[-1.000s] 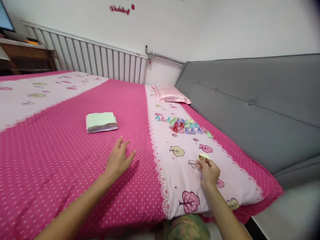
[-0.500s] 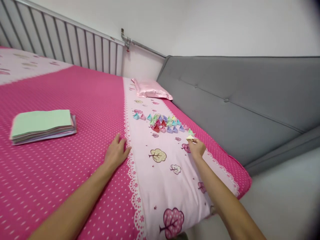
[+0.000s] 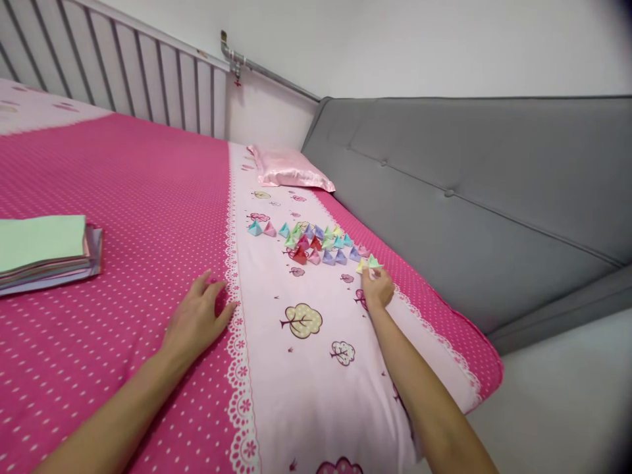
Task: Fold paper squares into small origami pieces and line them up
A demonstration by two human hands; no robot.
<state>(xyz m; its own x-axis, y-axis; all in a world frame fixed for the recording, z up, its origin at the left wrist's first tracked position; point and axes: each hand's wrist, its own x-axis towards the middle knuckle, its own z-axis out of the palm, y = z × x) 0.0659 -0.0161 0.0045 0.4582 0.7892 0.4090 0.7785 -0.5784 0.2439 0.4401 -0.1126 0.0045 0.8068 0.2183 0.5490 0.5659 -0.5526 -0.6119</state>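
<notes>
With its fingers closed, my right hand (image 3: 378,287) grips a small yellow folded paper boat (image 3: 362,266) at the near right end of a group of such boats. A light green paper boat (image 3: 375,262) sits just beyond its fingertips. Several more folded boats in blue, pink, red, green and purple stand in loose rows on the pale printed strip, among them a red one (image 3: 299,255) and a turquoise one (image 3: 254,228). My left hand (image 3: 196,319) rests on the pink dotted cover, fingers spread, holding nothing, its thumb near the lace border.
A stack of coloured paper (image 3: 44,247) with a green sheet on top lies at the left. A shiny pink pillow (image 3: 291,168) is farther back. The grey padded headboard (image 3: 469,171) runs along the right side of the bed (image 3: 148,191), whose edge drops off at lower right.
My right hand has moved slightly left with the yellow paper boat, bringing it beside the green boat. The view has shifted, so the paper stack appears farther left. The left hand stays open.
</notes>
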